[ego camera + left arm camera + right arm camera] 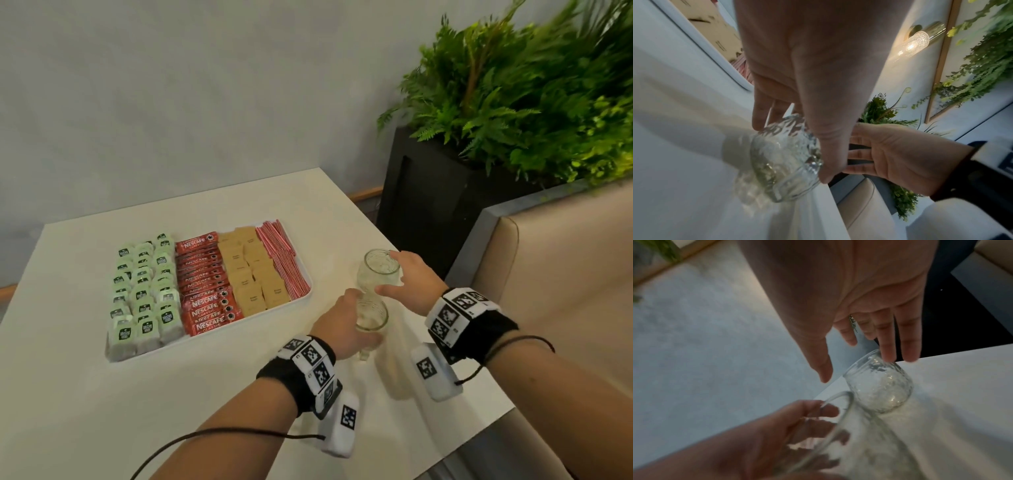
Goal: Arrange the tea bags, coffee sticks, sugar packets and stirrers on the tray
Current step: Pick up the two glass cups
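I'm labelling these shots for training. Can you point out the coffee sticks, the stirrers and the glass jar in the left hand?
coffee sticks (205,284): head view, middle of the red row.
stirrers (284,260): head view, centre of the striped bundle.
glass jar (371,317): head view, wall below its rim, held by the left hand (342,325).

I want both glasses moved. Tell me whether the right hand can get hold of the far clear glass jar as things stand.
Probably yes: the right hand hovers open at the far clear glass jar, fingertips at its rim, nothing between. The left hand grips the near textured glass beside it.

Left hand (346,325) fingers curled in a grip, right hand (412,279) fingers spread
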`<act>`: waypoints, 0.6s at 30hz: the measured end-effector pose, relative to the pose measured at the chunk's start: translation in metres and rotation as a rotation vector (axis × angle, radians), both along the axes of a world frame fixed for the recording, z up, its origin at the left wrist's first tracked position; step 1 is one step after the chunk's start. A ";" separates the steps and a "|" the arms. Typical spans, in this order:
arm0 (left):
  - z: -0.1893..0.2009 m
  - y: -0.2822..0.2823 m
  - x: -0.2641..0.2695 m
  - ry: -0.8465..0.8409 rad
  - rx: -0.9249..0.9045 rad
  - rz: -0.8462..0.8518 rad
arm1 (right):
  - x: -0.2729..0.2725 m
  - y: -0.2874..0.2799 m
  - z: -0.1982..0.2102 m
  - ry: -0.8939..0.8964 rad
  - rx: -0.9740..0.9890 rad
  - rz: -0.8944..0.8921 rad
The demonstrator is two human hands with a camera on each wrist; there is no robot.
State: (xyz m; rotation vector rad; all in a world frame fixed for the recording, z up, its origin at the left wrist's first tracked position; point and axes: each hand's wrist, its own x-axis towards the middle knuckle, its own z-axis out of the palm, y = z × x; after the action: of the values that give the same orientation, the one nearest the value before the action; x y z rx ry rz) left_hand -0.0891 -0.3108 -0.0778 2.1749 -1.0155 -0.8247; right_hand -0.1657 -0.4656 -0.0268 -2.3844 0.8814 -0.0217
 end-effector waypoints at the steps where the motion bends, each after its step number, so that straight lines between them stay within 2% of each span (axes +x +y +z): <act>1: -0.001 0.003 0.004 -0.014 0.002 0.014 | 0.005 -0.004 -0.004 0.038 -0.019 0.008; 10: 0.027 0.052 0.076 -0.145 -0.163 0.196 | 0.057 -0.024 -0.025 0.208 -0.157 0.014; 13: 0.042 0.068 0.100 -0.169 -0.223 0.292 | 0.084 -0.022 -0.028 0.163 -0.163 0.031; 18: 0.048 0.084 0.128 -0.240 -0.212 0.363 | 0.143 -0.014 -0.028 0.090 -0.157 0.033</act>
State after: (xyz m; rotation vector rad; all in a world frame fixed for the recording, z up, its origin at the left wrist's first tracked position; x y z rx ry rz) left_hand 0.0394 -0.2271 -0.0299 2.2136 -0.7429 -0.2812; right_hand -0.0228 -0.4795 -0.0545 -2.5627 0.9120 0.0311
